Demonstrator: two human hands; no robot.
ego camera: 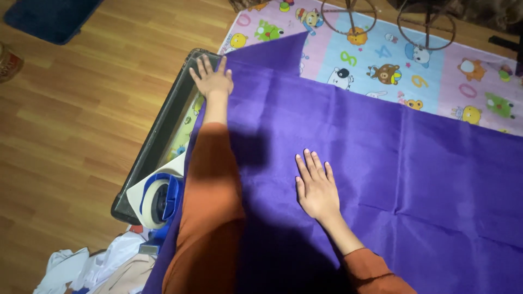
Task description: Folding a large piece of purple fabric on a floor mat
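A large purple cloth (381,158) lies spread over a colourful play mat (381,60) with cartoon animals. My left hand (211,79) is stretched far out, fingers apart, pressing flat on the cloth's far left corner beside a black tray's rim (163,125). My right hand (316,188) rests flat, palm down, fingers together, on the middle of the cloth. Both arms wear rust-orange sleeves. Neither hand holds anything.
A blue tape dispenser (160,201) with a white roll sits on a white sheet at the tray's near end. White crumpled cloth (98,267) lies at the bottom left. Two round metal wire stands (425,24) are on the mat's far edge. A dark blue rug (49,19) lies on the wood floor.
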